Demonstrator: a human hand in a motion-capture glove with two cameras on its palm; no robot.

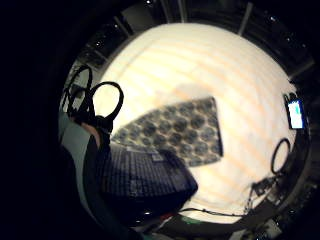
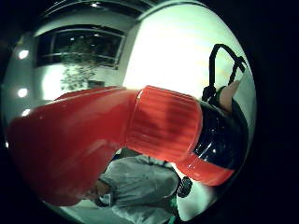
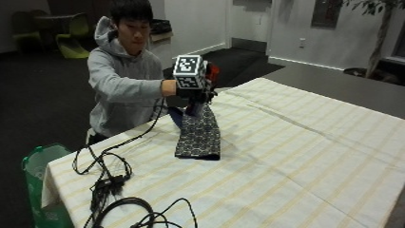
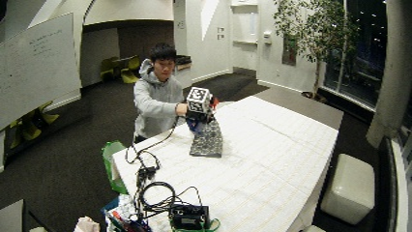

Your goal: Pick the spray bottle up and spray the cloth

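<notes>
**Spray bottle held up over the patterned cloth**

Spray bottle is off the counter, lifted w/ the gloved right hand above the near end of the cloth. In the thumb-side palm view it fills most of the frame: smooth glossy red plastic head, a ribbed red collar, then a dark shiny body w/ a red band. Fingers are wrapped round the bottle, so the hand is clamped on it; exact finger placement is hidden behind the glove in the outside view.

Cloth is a long, narrow rectangle of dark fabric w/ a repeating pale medallion print, lying flat on the counter, one end rising toward the hand. The little-finger-side view shows the same print on the flat cloth below the palm.

Counter is covered w/ a cream cover w/ thin yellow stripes, lightly creased. Person sits at the counter's edge in a grey hoodie.
</notes>
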